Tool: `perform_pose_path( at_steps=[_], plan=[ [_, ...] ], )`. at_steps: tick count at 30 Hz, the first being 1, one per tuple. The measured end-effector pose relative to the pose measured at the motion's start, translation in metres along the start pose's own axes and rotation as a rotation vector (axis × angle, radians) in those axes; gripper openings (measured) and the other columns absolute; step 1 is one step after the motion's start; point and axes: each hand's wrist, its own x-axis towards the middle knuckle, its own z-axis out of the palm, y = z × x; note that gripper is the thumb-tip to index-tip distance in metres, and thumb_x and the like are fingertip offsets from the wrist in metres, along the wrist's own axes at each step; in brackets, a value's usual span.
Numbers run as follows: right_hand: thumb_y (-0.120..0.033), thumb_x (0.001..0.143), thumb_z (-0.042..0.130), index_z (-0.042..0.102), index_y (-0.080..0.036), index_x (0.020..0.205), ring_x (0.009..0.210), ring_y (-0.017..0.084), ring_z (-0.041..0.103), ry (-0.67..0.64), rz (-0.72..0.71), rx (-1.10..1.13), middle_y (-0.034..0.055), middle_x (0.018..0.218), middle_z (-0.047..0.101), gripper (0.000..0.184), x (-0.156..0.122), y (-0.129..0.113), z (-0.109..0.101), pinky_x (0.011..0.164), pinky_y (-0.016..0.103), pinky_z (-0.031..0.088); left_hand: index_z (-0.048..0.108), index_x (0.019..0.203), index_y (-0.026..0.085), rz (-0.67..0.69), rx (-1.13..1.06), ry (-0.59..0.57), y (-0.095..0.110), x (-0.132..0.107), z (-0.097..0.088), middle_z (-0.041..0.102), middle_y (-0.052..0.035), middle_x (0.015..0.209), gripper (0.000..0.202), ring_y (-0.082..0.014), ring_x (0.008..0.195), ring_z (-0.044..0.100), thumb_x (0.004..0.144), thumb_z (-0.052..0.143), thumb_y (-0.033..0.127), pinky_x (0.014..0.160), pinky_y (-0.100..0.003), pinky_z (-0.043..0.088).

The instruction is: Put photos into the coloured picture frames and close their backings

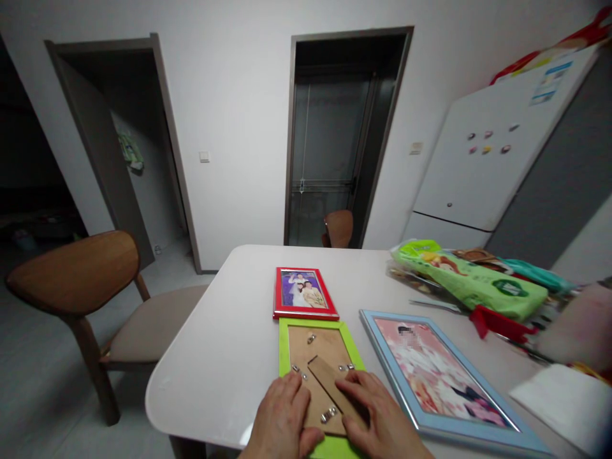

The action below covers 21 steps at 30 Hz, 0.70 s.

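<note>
Over on the left, a wooden chair (74,274) stands beside the pale surface (205,357), and behind it a dark doorway (129,146) opens in the white wall (239,115). Moving across, here's the left hand (284,414), laid on the left side of a green picture frame (354,347), its fingers pressed close together, the thumb set apart over the lower edge. The frame lies face down on the surface near its front edge, brown backing board (294,341) showing, metal clips (329,415) around it and a slanting brown stand strip (327,381) down the middle. Just beyond its top edge, a red frame (306,293) lies face up with a photo of people. In comes the right hand (377,414), fingers curled onto the right side of the strip, thumb lower down; whether they truly pinch it, I cannot tell. Next along, just beside that hand, a big light-blue frame (440,376) lies at a slant, picture up. And out on the right, the white fridge (478,153) with its magnets, a green packet (473,280) on the far side of the surface, a red object (502,328) before it, and a white sheet (564,401) nearer in.
</note>
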Motion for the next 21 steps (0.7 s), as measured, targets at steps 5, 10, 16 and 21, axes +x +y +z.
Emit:
perform_pose_path(
  at_steps=[5, 10, 16, 21],
  plan=[
    [-0.019, 0.059, 0.049, 0.059, -0.017, 0.098, 0.099, 0.022, 0.045, 0.004, 0.000, -0.037, 0.0094, 0.103, 0.053, 0.041, -0.004, 0.002, 0.006, 0.089, 0.033, 0.033, 0.054, 0.095, 0.015, 0.023, -0.025, -0.007, -0.001, -0.005, 0.001, 0.055, -0.0130, 0.111, 0.035, -0.0288, 0.103, 0.049, 0.068, 0.059, 0.038, 0.084, -0.047, 0.042],
    [-0.032, 0.070, 0.048, 0.059, -0.018, 0.098, 0.097, 0.021, 0.046, 0.041, 0.001, -0.018, 0.0098, 0.103, 0.053, 0.033, 0.000, 0.006, -0.001, 0.087, 0.033, 0.035, 0.053, 0.094, 0.017, 0.062, -0.123, -0.003, 0.000, -0.010, -0.004, 0.052, -0.0128, 0.114, 0.041, -0.0281, 0.106, 0.046, 0.066, 0.058, 0.047, 0.088, -0.049, 0.036],
    [-0.024, 0.076, 0.040, 0.063, -0.018, 0.085, 0.082, 0.019, 0.050, 0.125, 0.068, -0.167, 0.0075, 0.081, 0.054, 0.026, 0.025, 0.021, -0.009, 0.076, 0.030, 0.038, 0.052, 0.082, 0.017, 0.017, -0.214, -0.042, -0.001, -0.011, -0.004, 0.052, -0.0136, 0.114, 0.047, -0.0278, 0.105, 0.046, 0.056, 0.062, 0.055, 0.089, -0.049, 0.033],
    [-0.020, 0.075, 0.040, 0.063, -0.018, 0.079, 0.080, 0.018, 0.048, 0.105, 0.037, -0.249, 0.0063, 0.078, 0.052, 0.024, 0.034, 0.023, -0.004, 0.073, 0.027, 0.037, 0.051, 0.084, 0.018, -0.030, -0.229, -0.072, 0.002, -0.012, -0.006, 0.050, -0.0100, 0.115, 0.045, -0.0252, 0.108, 0.043, 0.053, 0.069, 0.046, 0.093, -0.047, 0.027]
  ],
)
